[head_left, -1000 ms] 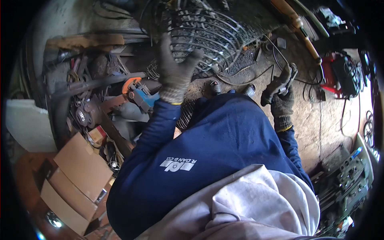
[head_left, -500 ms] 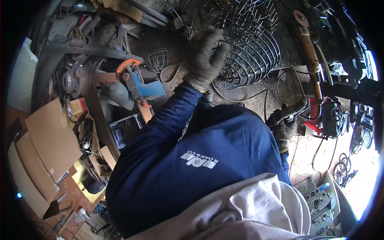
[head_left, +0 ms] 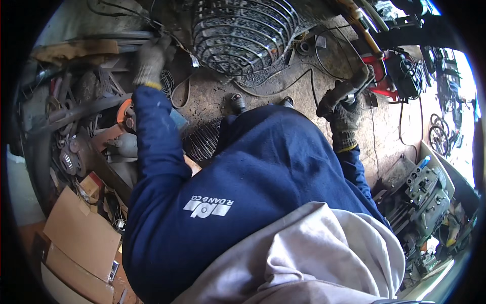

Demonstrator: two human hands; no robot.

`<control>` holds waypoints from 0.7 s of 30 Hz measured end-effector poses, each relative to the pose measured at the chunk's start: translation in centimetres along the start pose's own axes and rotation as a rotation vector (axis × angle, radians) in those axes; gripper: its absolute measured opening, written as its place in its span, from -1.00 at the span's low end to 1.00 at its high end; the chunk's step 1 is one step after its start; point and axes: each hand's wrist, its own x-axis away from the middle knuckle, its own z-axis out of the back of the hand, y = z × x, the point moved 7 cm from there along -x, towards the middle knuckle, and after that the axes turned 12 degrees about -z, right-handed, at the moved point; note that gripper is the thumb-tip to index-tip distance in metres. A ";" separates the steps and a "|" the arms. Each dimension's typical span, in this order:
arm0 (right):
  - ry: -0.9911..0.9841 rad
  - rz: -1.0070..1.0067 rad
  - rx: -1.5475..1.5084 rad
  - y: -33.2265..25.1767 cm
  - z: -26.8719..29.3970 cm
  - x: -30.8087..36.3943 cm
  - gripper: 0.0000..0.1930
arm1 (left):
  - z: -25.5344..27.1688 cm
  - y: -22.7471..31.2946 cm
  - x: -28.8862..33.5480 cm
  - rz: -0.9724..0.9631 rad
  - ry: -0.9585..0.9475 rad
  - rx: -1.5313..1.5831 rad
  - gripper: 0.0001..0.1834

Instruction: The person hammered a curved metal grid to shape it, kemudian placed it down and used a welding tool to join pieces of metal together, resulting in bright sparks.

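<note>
A large cage of curved metal rods (head_left: 248, 48), rounded like a basket, is in front of me at the top of the view. Left of it, my gloved left hand (head_left: 152, 63) reaches out at the end of a blue sleeve. Its fingers are smeared by motion, against thin dark cables (head_left: 161, 26), and I cannot tell whether they grip one. My gloved right hand (head_left: 347, 115), lower on the right, is closed round a dark hand tool (head_left: 355, 83) with a rounded grey-brown body. Its exact kind is unclear.
A cable (head_left: 278, 92) loops over the floor below the cage. A red machine (head_left: 380, 76) with a black box stands at the right. On the left are an orange-and-blue machine (head_left: 125, 114), a grey rounded casing (head_left: 124, 146), cardboard (head_left: 83, 230) and scrap metal. A grey-green machine (head_left: 420, 195) is at lower right.
My left hand has moved left, from in front of the cage to the cables. The whole view has shifted, and the cage now sits higher and further left. My right hand still holds the tool.
</note>
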 end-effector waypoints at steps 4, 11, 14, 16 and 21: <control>-0.033 -0.041 -0.012 2.3 2.7 -1.2 -0.60 | 0.9 1.7 8.4 -0.171 0.192 0.111 -0.69; -0.207 0.031 0.167 2.8 5.9 -3.4 -0.51 | -9.5 8.7 22.1 -0.489 0.135 -0.046 -0.71; -0.263 0.040 0.152 3.6 7.3 -5.2 -0.49 | -15.4 11.0 23.0 -0.532 0.004 -0.416 -0.73; -0.373 -0.029 0.070 3.7 7.4 -5.6 -0.48 | -16.5 11.6 23.3 -0.600 0.062 -0.563 -0.70; -0.441 -0.050 0.132 5.3 8.6 -6.6 -0.51 | -17.6 13.2 23.2 -0.714 0.075 -0.696 -0.63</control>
